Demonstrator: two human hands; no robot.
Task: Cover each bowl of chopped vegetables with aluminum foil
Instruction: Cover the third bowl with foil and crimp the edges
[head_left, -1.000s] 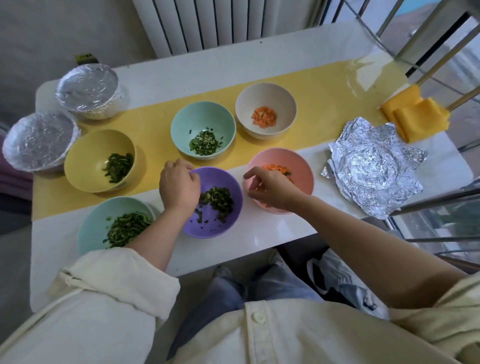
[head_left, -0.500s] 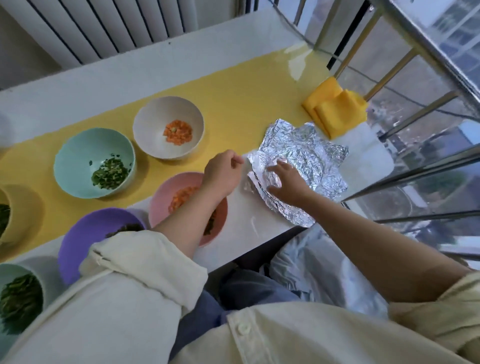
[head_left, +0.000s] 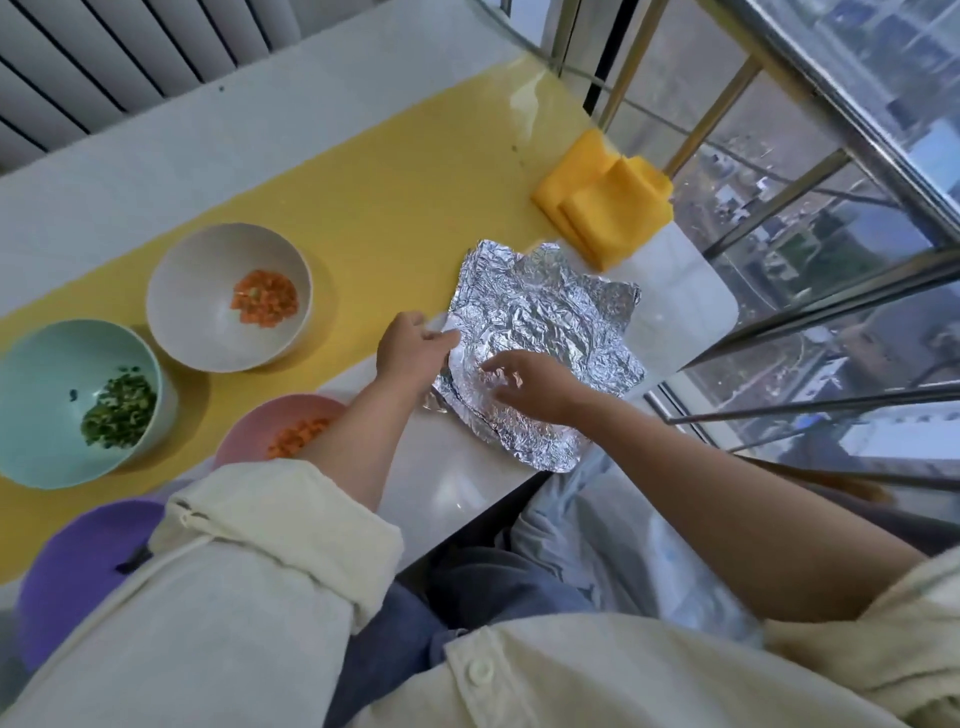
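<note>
Pinches the left edge of the crinkly foil sheet (head_left: 540, 322) with the left hand (head_left: 413, 345). Lays the right hand (head_left: 530, 384) on top, fingers loose and spread. Has the foil flat by the table's (head_left: 467, 478) front right corner, near the pink bowl (head_left: 249, 428) of carrot bits.

Crinkled foil stack (head_left: 540, 332), flat; uncovered white bowl (head_left: 192, 317) and pink bowl (head_left: 254, 421) with carrot (head_left: 265, 297), teal bowl (head_left: 41, 384) with greens (head_left: 120, 410).

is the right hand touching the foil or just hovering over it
Touching. The head view shows the right hand with spread fingers lying flat on the aluminum foil, no gap beneath them; the left hand pinches its edge.
</note>
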